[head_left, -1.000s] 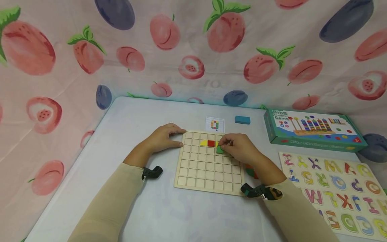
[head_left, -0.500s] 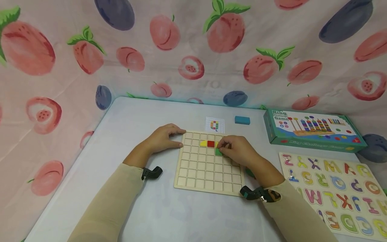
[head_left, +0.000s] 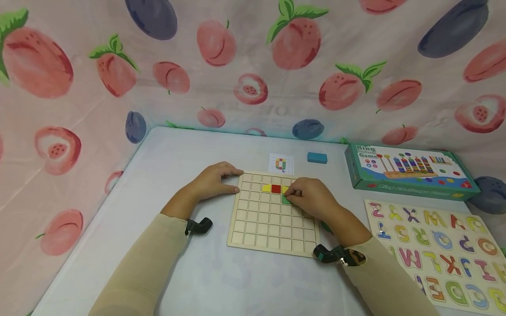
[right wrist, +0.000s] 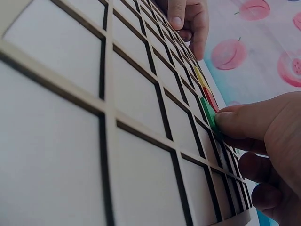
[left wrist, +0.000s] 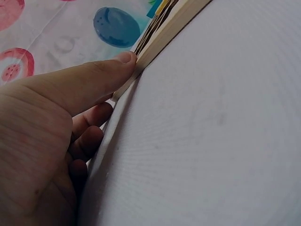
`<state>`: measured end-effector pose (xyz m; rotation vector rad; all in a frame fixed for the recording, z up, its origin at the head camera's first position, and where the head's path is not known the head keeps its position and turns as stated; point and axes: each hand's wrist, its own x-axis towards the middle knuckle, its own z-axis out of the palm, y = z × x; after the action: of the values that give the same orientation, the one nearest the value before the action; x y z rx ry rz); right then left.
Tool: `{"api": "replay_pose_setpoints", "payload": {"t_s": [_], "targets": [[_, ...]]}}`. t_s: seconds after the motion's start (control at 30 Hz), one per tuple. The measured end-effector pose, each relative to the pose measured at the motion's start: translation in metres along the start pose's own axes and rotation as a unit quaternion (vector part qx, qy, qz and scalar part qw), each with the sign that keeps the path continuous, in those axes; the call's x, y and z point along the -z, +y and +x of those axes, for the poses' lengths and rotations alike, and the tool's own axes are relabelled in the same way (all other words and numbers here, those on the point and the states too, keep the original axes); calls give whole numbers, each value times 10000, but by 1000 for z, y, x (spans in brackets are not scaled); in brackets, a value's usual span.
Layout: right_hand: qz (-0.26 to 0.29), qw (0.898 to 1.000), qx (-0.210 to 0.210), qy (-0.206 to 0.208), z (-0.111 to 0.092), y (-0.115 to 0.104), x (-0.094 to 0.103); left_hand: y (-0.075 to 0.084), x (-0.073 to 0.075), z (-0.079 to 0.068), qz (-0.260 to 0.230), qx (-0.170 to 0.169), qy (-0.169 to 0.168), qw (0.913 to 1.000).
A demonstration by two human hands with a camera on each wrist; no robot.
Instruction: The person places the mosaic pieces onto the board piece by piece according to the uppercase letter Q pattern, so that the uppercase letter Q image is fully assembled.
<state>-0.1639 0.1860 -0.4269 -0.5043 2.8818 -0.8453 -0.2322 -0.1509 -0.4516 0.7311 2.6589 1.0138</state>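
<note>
A wooden grid board (head_left: 257,228) lies on the white table. Near its far side sit a yellow piece (head_left: 266,188), a red square tile (head_left: 276,188) and another yellow piece (head_left: 284,189), partly covered by fingers. My right hand (head_left: 314,197) pinches a green square tile (head_left: 286,199) at the cell just below that row. In the right wrist view the thumb lies on the edge of the green tile (right wrist: 208,113), and the index fingertip is hidden. My left hand (head_left: 215,180) touches the board's far left corner and left edge with index finger and thumb spread apart.
Beyond the board lie a pattern card (head_left: 281,163) and a blue block (head_left: 317,157). To the right are a Ring Challenge Game box (head_left: 413,171) and an alphabet puzzle board (head_left: 431,224). A green piece (head_left: 326,226) shows partly beside my right wrist.
My right hand has shifted slightly toward me with the green tile, which now sits lower against its cell. The right forearm covers more of the loose pieces. My left hand stays put.
</note>
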Motion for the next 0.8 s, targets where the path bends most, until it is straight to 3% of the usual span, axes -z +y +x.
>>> {"api": "replay_pose_setpoints", "payload": {"t_s": [0.4, 0.63, 0.8], "targets": [[609, 9981, -103, -53, -13, 14, 9, -1, 0, 0, 33, -27, -2, 10000], [983, 9933, -371, -481, -27, 27, 23, 0, 0, -1, 21, -36, 14, 10000], [1137, 9902, -286, -752, -35, 35, 35, 0, -1, 0, 15, -47, 20, 10000]]}}
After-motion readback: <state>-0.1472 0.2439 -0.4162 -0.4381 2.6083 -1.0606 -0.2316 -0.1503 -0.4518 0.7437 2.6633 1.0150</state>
